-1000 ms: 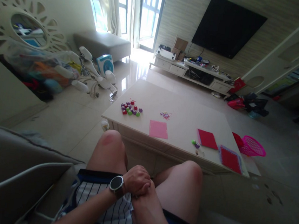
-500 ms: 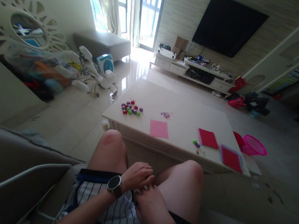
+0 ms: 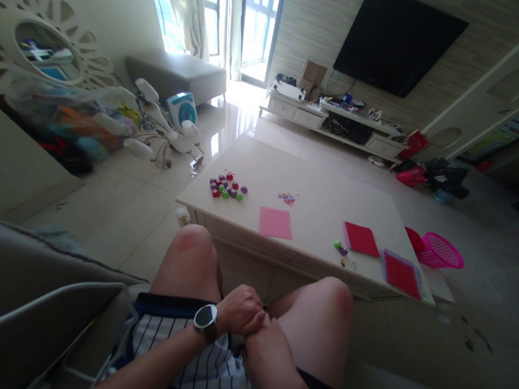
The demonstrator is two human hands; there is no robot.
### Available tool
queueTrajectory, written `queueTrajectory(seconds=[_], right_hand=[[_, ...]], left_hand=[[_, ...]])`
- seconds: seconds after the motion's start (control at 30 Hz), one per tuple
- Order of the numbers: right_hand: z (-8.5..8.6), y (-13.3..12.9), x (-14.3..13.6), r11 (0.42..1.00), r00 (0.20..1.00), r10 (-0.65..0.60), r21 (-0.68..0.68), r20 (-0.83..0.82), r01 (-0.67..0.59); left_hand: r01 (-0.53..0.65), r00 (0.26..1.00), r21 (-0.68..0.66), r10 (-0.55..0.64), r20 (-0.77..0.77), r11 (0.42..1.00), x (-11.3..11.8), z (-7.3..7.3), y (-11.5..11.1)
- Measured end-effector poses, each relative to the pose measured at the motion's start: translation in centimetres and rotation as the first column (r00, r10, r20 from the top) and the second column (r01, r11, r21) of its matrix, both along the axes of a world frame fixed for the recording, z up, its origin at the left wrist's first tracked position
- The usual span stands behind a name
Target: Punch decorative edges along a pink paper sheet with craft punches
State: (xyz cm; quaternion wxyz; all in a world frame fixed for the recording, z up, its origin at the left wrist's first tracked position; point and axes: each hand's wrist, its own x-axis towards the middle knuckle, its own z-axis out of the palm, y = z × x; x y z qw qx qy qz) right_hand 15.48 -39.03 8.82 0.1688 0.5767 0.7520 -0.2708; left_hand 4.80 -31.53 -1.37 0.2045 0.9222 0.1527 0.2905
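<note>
My left hand (image 3: pixel 240 310), with a watch (image 3: pixel 206 316) on its wrist, rests over my lap with its fingers curled against my other hand. Beneath and beside it lies my right hand (image 3: pixel 268 342), its fingers mostly hidden. The two hands touch each other between my thighs. Whether anything small is between them cannot be made out. On the white table (image 3: pixel 324 188) beyond my knees are a pink square sheet (image 3: pixel 276 223), several coloured round pieces (image 3: pixel 226 187), a small pile of tiny bits (image 3: pixel 288 198) and a red square (image 3: pixel 361 239).
Another red square (image 3: pixel 401 274) lies near the table's right end, with green and purple pieces (image 3: pixel 340 247) to its left. A pink basket (image 3: pixel 441 251) stands past that end. A white bottle (image 3: pixel 182 216) is by the left corner.
My left hand's fingers have curled in more, closing against my right hand. Both hands have shifted slightly to the right.
</note>
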Motion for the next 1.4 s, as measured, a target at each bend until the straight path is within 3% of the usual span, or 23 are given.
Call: queueTrajectory(seconds=[0.17,0.3,0.47,0.63,0.77,0.87,1.07,1.23,1.4], right_hand=[[0.4,-0.9,-0.8,1.000,0.997,-0.002,0.027,0.079,0.000],[0.4,-1.0,-0.8,0.999,0.997,-0.018,0.038,0.073,0.016],[-1.4,-1.2,-0.3,0.999,0.994,0.024,-0.047,0.106,-0.019],[-3.5,-2.0,0.4,0.984,0.984,0.179,-0.021,-0.001,-0.179],[-4.2,-2.6,0.3,0.983,0.988,0.151,-0.108,0.042,-0.146],[-4.3,-2.8,0.2,0.987,0.986,0.153,-0.061,0.060,-0.149],[-3.8,-3.2,-0.4,0.988,0.979,0.156,-0.027,0.128,-0.154],[-2.3,-3.0,-1.0,0.927,0.927,0.370,-0.088,0.062,-0.364],[-1.3,-2.7,-0.9,0.941,0.939,0.336,-0.059,0.074,-0.332]], left_hand=[[0.045,0.989,0.034,-0.050,0.142,0.998,0.6,-1.7,0.3],[0.060,0.988,0.023,-0.062,0.139,0.998,0.7,-2.0,0.3],[0.138,0.990,-0.049,-0.139,-0.021,0.989,0.6,-0.6,0.7],[0.007,0.982,-0.161,-0.037,-0.184,0.987,1.7,1.5,0.2],[0.126,0.976,-0.158,-0.150,-0.155,0.979,2.9,1.4,-0.6],[0.256,0.962,-0.106,-0.264,-0.071,0.961,3.3,1.3,-0.6],[0.306,0.952,-0.004,-0.306,0.004,0.952,2.9,2.4,-0.3],[0.323,0.942,0.034,-0.325,0.079,0.946,3.1,0.3,-0.6],[0.193,0.965,0.050,-0.199,0.173,0.980,4.0,-1.3,-1.2]])
